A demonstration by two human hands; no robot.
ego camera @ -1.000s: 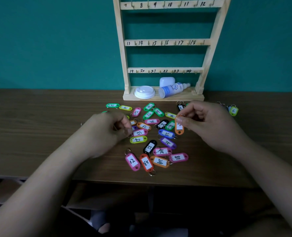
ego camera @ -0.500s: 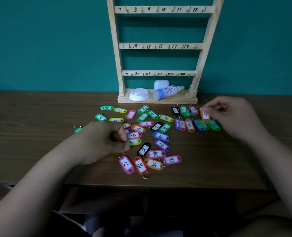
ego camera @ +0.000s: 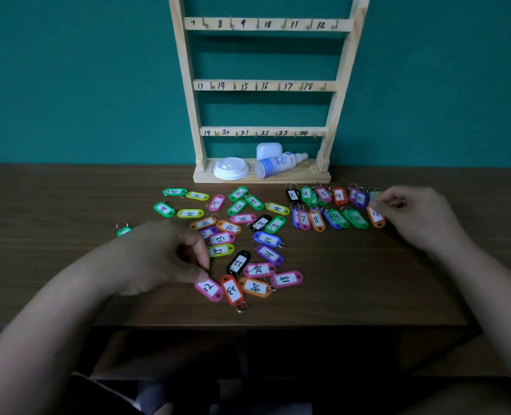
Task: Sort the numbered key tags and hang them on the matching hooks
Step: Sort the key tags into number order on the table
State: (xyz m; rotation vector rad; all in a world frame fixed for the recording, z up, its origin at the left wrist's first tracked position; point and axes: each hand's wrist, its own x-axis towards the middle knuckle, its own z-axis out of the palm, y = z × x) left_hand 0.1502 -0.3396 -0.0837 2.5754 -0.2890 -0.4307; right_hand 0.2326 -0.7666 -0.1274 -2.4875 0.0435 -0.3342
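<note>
Several coloured numbered key tags lie loose in the middle of the wooden table (ego camera: pixel 68 205). To their right, two tidy rows of tags run from tag 1 (ego camera: pixel 292 194) to tag 10 (ego camera: pixel 357 218). My right hand (ego camera: pixel 419 217) pinches the ring of the orange tag 11 (ego camera: pixel 376 216), which lies at the right end of the lower row. My left hand (ego camera: pixel 161 256) has its fingers curled, thumb and fingertip pinching the end of the pink tag 12 (ego camera: pixel 208 289) at the near edge of the pile. The wooden hook rack (ego camera: pixel 266 85) stands at the back with bare numbered hooks.
On the rack's base lie a white lid (ego camera: pixel 231 168), a spray bottle (ego camera: pixel 278 165) and a small white case (ego camera: pixel 268 150). A lone green tag (ego camera: pixel 124 230) sits left of my left hand. The teal wall is right behind the rack.
My right hand carried the orange tag from the pile to the right and set it at the end of the lower sorted row. My left hand slid down to the pink tag 12.
</note>
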